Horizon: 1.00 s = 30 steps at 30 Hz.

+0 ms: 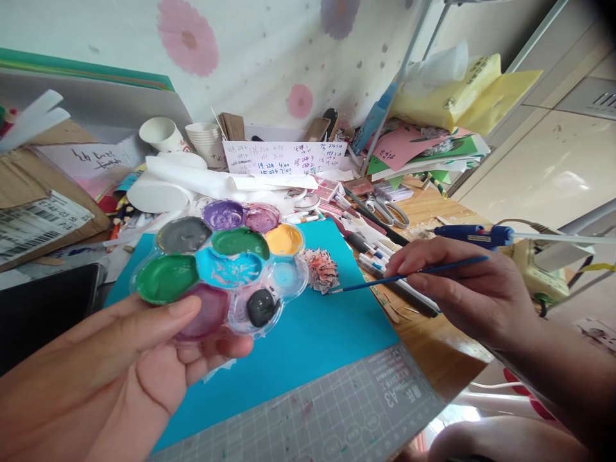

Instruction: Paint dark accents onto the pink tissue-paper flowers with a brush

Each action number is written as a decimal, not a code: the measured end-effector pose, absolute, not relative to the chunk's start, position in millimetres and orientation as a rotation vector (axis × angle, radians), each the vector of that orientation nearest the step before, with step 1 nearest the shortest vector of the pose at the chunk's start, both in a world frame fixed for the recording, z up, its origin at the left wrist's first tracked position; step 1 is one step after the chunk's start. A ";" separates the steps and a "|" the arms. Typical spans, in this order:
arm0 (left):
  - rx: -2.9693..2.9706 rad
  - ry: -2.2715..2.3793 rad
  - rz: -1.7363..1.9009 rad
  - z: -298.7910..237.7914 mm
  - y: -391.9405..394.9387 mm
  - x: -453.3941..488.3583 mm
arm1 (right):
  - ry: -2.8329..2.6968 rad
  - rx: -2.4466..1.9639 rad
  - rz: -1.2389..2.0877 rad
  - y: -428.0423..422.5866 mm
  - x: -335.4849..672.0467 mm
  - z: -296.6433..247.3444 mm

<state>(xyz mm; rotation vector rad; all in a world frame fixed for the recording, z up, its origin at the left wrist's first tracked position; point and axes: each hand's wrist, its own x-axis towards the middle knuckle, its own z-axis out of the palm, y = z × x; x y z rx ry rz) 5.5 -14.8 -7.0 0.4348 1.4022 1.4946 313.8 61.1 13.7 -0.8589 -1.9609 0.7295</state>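
Note:
My left hand (158, 346) grips a clear plastic paint palette (301, 282), with the thumb over its near edge and fingers beneath. Its wells hold green, grey, purple, orange, blue, dark red and black paint. Between the fingertips of my right hand (462, 285) is a thin blue paintbrush (428, 268), its tip pointing left. That tip is at the lower edge of a crumpled pinkish paper piece with dark edges (321, 271); I cannot tell if they touch. Under the paper piece lies a blue sheet (308, 340). The palette hides part of the sheet.
A grey A3 cutting mat (337, 410) lies along the near side. Pens (404, 289), scissors (387, 210) and a blue glue gun (474, 236) are at the right. Paper cups (161, 136) stand behind, a cardboard box (43, 199) and a black tablet-like object (48, 314) at the left.

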 end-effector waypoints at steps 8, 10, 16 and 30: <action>0.465 1.388 1.516 -9.8 -8.8 2.8 | -1.945 -0.866 0.754 61.6 311.9 14.1; 0.469 1.388 1.509 -10.6 -10.1 2.0 | -1.942 -0.865 0.754 61.4 310.2 14.2; 0.436 1.401 1.487 -9.3 -11.8 6.2 | -1.917 -0.848 0.767 59.1 308.0 15.7; 0.359 1.391 1.474 -1.1 -13.4 10.3 | -1.923 -0.849 0.771 59.9 309.3 14.2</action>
